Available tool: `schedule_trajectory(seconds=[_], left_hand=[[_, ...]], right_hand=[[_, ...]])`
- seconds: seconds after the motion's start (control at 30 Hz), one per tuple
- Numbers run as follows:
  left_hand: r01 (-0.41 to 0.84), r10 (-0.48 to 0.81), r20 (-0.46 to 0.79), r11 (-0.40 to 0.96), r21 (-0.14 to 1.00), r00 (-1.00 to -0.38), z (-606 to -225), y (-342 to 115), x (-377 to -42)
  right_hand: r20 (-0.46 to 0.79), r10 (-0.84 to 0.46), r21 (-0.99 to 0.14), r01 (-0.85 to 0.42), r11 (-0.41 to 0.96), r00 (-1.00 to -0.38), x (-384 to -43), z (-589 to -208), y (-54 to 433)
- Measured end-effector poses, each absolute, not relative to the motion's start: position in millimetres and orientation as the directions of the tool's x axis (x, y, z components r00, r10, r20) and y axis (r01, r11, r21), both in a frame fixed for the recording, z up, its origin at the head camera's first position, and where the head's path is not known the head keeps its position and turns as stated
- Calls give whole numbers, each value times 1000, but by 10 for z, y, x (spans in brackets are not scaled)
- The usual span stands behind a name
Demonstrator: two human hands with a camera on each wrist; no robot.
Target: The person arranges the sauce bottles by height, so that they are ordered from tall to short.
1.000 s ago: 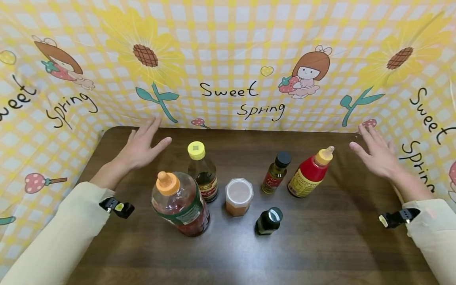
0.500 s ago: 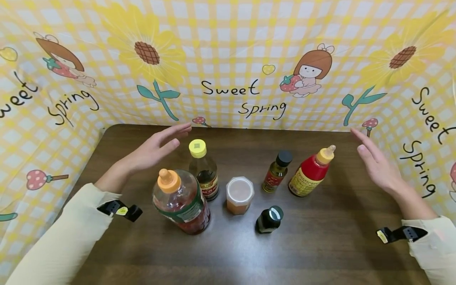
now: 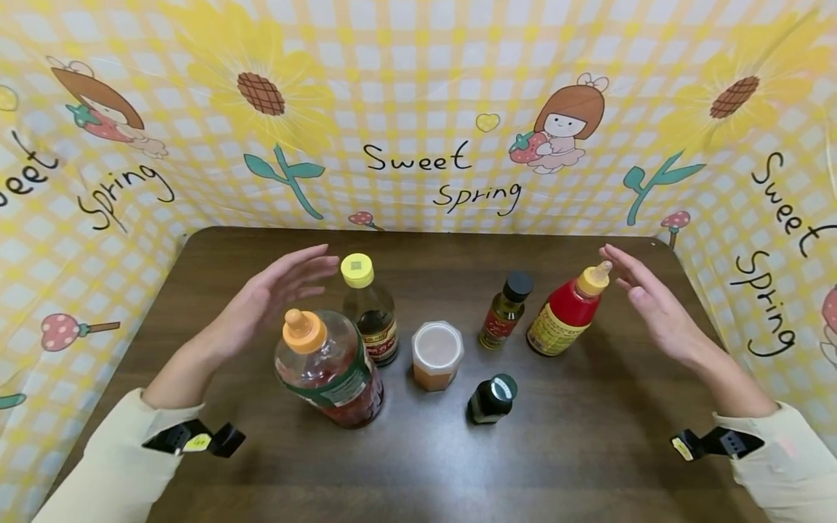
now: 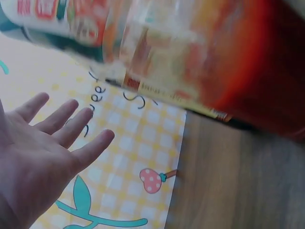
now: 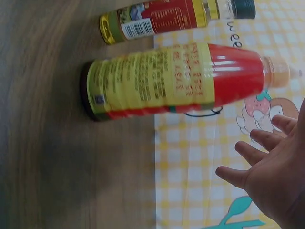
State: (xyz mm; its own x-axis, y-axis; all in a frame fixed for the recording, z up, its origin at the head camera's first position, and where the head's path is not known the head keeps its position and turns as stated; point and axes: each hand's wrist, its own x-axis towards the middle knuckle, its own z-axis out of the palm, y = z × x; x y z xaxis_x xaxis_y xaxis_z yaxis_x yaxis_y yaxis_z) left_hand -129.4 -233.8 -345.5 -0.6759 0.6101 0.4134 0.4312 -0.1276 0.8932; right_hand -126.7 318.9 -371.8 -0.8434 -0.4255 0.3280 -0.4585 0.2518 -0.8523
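My left hand (image 3: 275, 294) hovers with fingers extended, left of the yellow-capped bottle of dark sauce (image 3: 375, 319) and behind the big clear bottle with an orange nozzle cap (image 3: 333, 378). In the left wrist view the big bottle (image 4: 190, 52) is blurred and close, and the left hand (image 4: 52, 148) has spread fingers. On the other side, my right hand (image 3: 660, 316) is held just right of the red squeeze bottle (image 3: 565, 316) with a yellow label. The right wrist view shows that hand (image 5: 271, 167) with fingers apart, beside the squeeze bottle (image 5: 157, 81). Neither hand holds anything.
Between the hands stand a jar with a white lid (image 3: 437, 356), a small oil bottle with a black cap (image 3: 506, 312) and a short dark bottle (image 3: 492, 399). The brown table (image 3: 425, 465) meets a yellow checked cloth (image 3: 418, 87) at the back and sides.
Both hands have moved inward and nearer the bottles, the left toward the yellow-capped bottle, the right leftward to the red squeeze bottle. The bottles and jar stay in place.
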Motion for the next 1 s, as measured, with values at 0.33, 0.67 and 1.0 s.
schedule_trajectory(seconds=[0.33, 0.67, 1.0], left_hand=[[532, 524, 591, -279, 800, -613, -3686, -2311, -959], [464, 496, 484, -173, 869, -721, -3842, -2184, -631], [460, 413, 493, -184, 869, -766, -3877, -2050, -511]], right_hand=[[282, -406, -892, -394, 222, -869, -1290, -3855, 3014], [248, -377, -906, -351, 238, -893, -1308, -4034, 2870], [238, -317, -909, -325, 261, -918, -1301, -4101, 2760]])
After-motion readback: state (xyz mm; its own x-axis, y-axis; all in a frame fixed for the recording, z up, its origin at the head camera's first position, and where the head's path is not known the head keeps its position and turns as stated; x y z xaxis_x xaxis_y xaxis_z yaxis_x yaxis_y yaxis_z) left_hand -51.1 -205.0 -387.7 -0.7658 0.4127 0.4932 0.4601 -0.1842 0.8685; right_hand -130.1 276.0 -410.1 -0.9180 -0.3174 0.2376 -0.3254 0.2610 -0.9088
